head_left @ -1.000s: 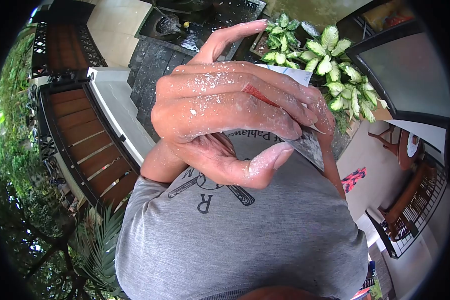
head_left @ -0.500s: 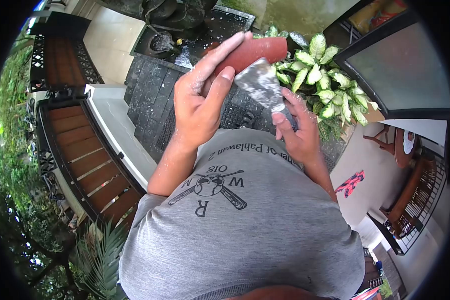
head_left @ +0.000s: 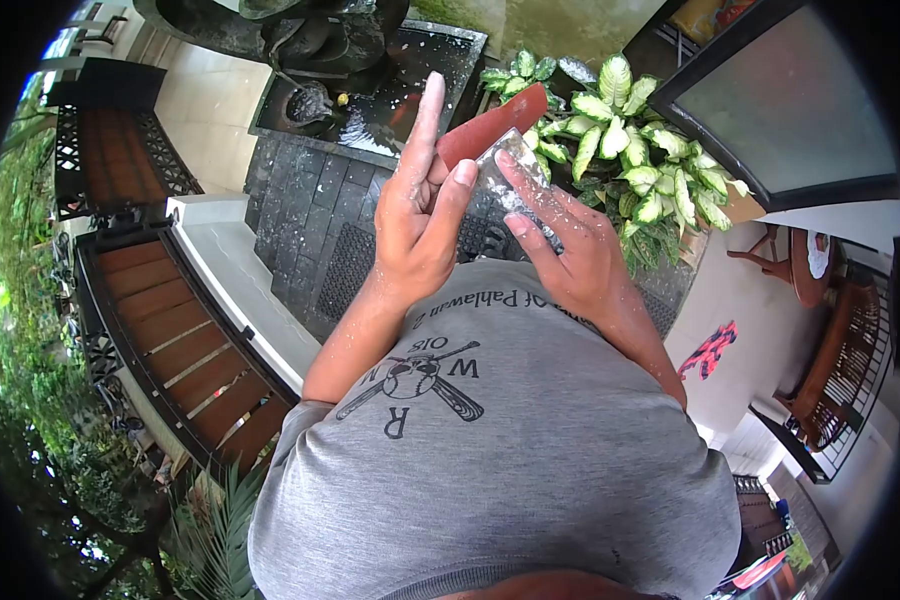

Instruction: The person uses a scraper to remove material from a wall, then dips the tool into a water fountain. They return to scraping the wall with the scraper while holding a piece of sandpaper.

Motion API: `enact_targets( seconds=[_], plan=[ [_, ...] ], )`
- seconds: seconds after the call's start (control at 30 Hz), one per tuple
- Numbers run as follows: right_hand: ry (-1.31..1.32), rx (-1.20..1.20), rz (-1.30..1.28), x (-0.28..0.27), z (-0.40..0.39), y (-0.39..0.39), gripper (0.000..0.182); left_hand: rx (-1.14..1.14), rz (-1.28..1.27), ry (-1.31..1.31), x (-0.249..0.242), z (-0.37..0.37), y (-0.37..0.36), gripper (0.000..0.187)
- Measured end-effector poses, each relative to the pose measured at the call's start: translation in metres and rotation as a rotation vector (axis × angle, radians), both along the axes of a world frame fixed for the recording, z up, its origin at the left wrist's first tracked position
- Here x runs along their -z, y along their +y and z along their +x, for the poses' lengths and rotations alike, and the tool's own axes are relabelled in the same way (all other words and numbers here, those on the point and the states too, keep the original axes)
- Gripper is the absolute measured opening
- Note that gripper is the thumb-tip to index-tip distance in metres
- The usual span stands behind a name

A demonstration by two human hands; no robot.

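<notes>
A reddish-brown curved sheet [head_left: 500,122] is held by my left hand [head_left: 410,225], with the thumb on its near side and one finger stretched straight up. My right hand [head_left: 575,235] grips a flat putty knife [head_left: 517,152], its metal blade smeared with white paste. Thumb and forefinger press along that blade, hiding much of it. The blade's edge overlaps the near side of the reddish-brown sheet. White specks cover both hands and forearms.
Beyond my hands lies a dark pond [head_left: 380,120] with a stone fountain. Variegated leafy plants [head_left: 630,150] grow to its right, beside a glass-panelled frame [head_left: 790,110]. A slatted wooden bench [head_left: 180,340] and a white ledge [head_left: 235,270] stand at left.
My right hand has moved up and left, its fingers now further over the blade. The reddish-brown sheet has tilted and looks narrower. One left finger now points up, away from the sheet.
</notes>
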State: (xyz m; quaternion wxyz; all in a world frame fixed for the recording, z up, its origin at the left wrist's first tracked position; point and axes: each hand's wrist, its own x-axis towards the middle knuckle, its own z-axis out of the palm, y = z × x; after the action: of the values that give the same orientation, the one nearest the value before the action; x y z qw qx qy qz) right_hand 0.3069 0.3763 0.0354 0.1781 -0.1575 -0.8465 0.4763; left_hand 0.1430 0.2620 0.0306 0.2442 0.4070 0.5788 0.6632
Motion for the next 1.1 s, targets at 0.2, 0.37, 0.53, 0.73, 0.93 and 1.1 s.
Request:
enact_targets(
  seconds=[0.2, 0.37, 0.53, 0.73, 0.93, 1.1],
  plan=[
    [-0.163, 0.014, -0.029, 0.037, 0.0, 0.007, 0.047, -0.145, 0.098, 0.332, 0.002, -0.003, 0.009, 0.063],
    [-0.025, 0.167, -0.085, 0.03, 0.02, 0.012, 0.047, -0.162, 0.021, 0.265, -0.002, -0.008, 0.013, 0.061],
    [0.004, 0.186, 0.071, 0.006, 0.02, 0.007, 0.05, -0.069, -0.034, 0.211, 0.012, 0.009, 0.018, 0.061],
    [0.102, 0.251, 0.343, 0.015, 0.011, 0.002, 0.057, 0.029, 0.039, -0.356, 0.005, 0.016, 0.021, 0.068],
    [-0.048, -0.004, 0.399, 0.029, 0.015, -0.001, 0.078, 0.041, 0.093, -0.4, 0.019, 0.013, 0.018, 0.069],
    [-0.014, -0.064, 0.284, 0.037, 0.013, -0.004, 0.083, -0.005, 0.152, -0.5, 0.027, 0.012, 0.012, 0.071]
  ],
)
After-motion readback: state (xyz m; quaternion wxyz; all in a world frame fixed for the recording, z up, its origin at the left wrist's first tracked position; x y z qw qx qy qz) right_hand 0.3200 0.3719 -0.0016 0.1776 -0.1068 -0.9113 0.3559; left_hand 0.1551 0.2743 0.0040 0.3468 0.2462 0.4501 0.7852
